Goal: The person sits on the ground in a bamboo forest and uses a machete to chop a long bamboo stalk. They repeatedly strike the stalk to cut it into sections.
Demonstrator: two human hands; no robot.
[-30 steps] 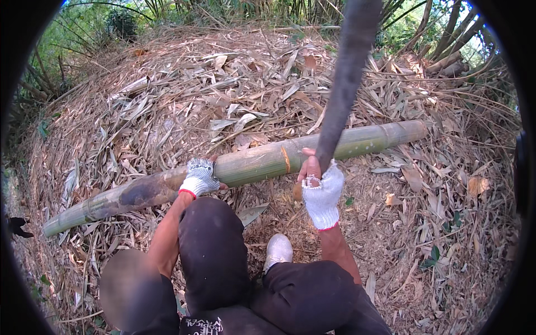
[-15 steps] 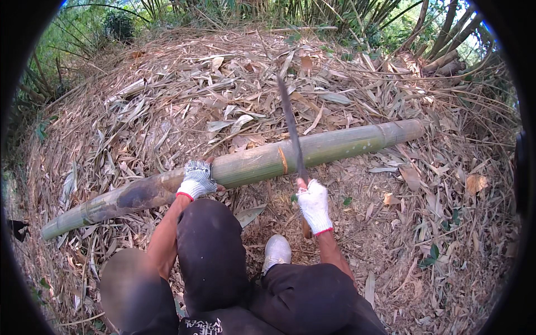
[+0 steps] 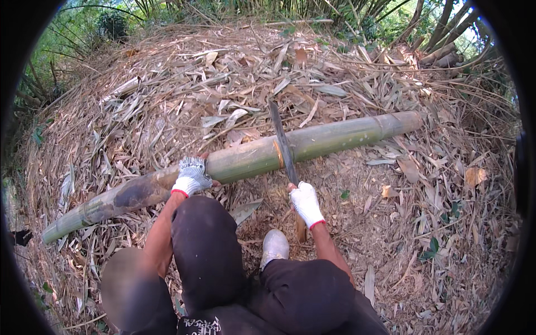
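Note:
A thick green bamboo pole (image 3: 346, 135) lies on the ground, running from the lower left to the upper right. My left hand (image 3: 192, 176), in a white fingerless glove with a red cuff, is closed over the pole left of its middle. In a matching glove, my right hand (image 3: 306, 204) grips a machete (image 3: 283, 142), whose wooden handle (image 3: 301, 228) shows below the fist. The dark blade crosses the pole at an orange-brown cut (image 3: 277, 153). How deep its edge sits is hidden.
Dry leaves and bamboo litter (image 3: 167, 106) cover the ground. My white shoe (image 3: 275, 246) and dark-clothed knees (image 3: 204, 240) are close below the pole. Bamboo stems (image 3: 446, 28) and green growth stand at the far edge. A dark object (image 3: 21, 238) shows at the left rim.
The machete has come down and to the left, from raised above the pole to lying across it at the cut. My left hand keeps its hold on the bamboo.

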